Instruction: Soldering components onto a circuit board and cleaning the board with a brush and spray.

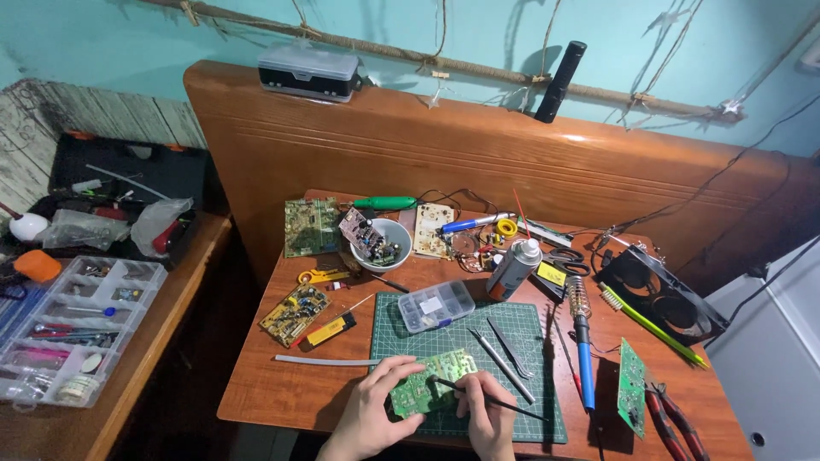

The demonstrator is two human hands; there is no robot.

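Note:
My left hand (376, 401) grips the left edge of a small green circuit board (436, 380) lying on a dark green cutting mat (530, 329) near the table's front edge. My right hand (487, 410) holds a thin black pointed tool (500, 401) like a pen, its tip resting on the board's middle. Two metal tweezers (504, 354) lie on the mat just behind the board. A clear small parts box (436, 305) sits at the mat's far left corner.
On the wooden table (273, 384): a blue-handled soldering iron (583, 346), spray can (515, 267), white bowl (389, 243), other circuit boards (295, 313), a black fan (658, 294), red pliers (675, 418). A clear organiser tray (77, 329) and a black toolbox stand at left.

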